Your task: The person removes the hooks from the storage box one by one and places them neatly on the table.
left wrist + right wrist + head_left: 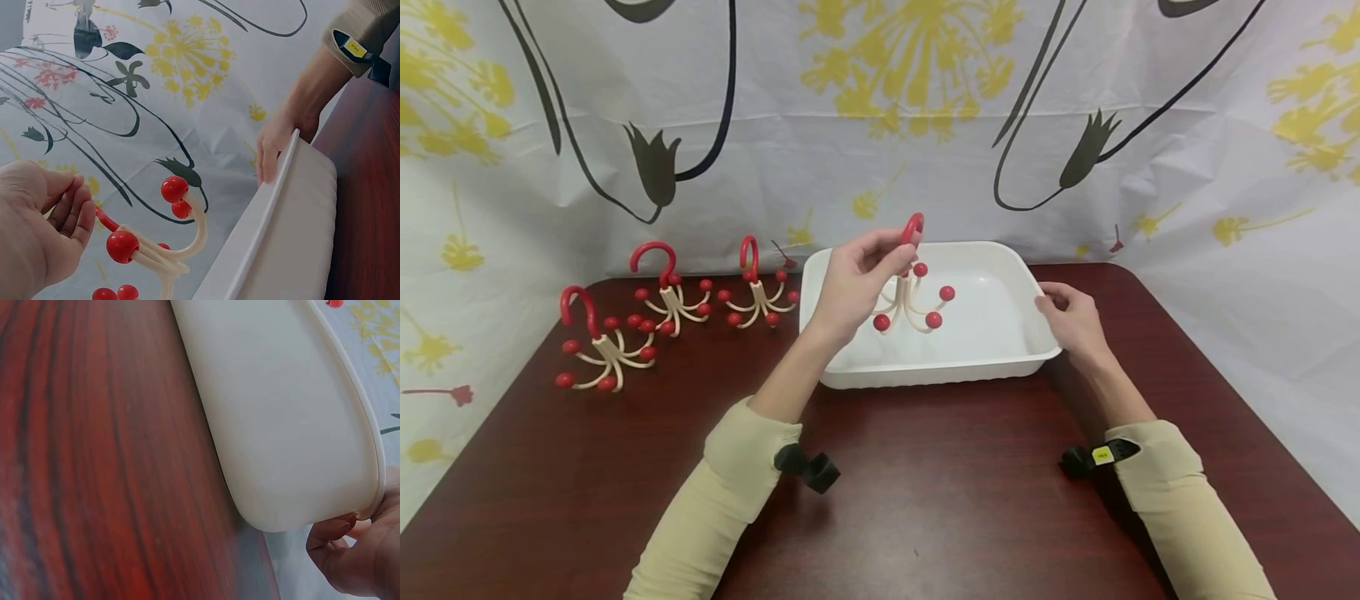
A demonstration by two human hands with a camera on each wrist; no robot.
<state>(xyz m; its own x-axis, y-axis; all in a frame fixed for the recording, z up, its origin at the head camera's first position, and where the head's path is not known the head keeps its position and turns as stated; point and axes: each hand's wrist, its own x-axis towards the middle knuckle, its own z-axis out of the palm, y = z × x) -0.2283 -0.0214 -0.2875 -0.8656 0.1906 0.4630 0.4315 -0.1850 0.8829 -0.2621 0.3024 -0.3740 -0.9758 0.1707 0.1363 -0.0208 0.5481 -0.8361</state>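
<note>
In the head view my left hand (850,287) pinches the red hook of a multi-arm hanger (906,292), whose curved cream arms end in red balls. It hangs upright over the white plastic tray (940,372); whether its arms touch the tray floor I cannot tell. The left wrist view shows the thumb and fingers of that hand (44,228) closed at the hanger's (156,259) red top. At the tray's right end my right hand (1075,323) grips the rim. From the right wrist view, its curled fingers (331,534) hold the tray corner (300,494).
Three more such hangers stand on the dark red table left of the tray: one in front (610,354), one behind it (672,307) and one nearest the tray (759,300). A flower-patterned cloth (925,183) rises behind the table's far edge.
</note>
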